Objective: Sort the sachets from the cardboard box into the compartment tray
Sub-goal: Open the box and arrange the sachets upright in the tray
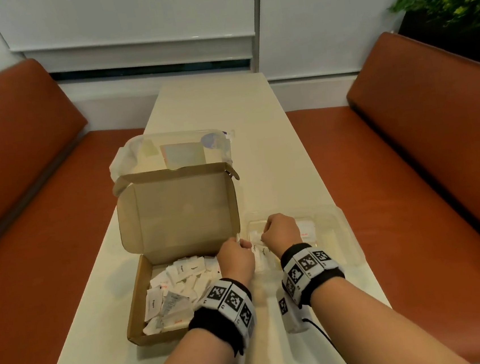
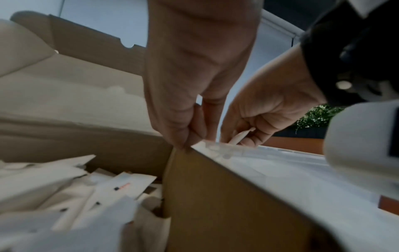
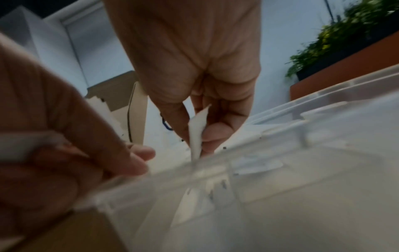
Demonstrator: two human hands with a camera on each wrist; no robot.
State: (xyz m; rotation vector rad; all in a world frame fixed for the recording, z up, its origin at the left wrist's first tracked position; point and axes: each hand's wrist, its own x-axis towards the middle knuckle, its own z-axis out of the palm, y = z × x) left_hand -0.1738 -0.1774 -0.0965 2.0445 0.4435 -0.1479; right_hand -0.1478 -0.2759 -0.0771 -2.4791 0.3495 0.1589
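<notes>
right hand (image 3: 194,71) fingers pinch a sachet (image 3: 197,134) over the tray (image 1: 338,230); left hand (image 1: 235,259) pinches the tray rim. risk: sachet lands in the wrong compartment.

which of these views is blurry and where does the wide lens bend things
Head view: mostly sharp, though the benches and table edges splay outward. Left wrist view: the sachets in the cardboard box smear in the near foreground. Right wrist view: softest; the compartment tray rim and the left hand are blurred, while the right hand pinching a sachet stays clearer.
</notes>
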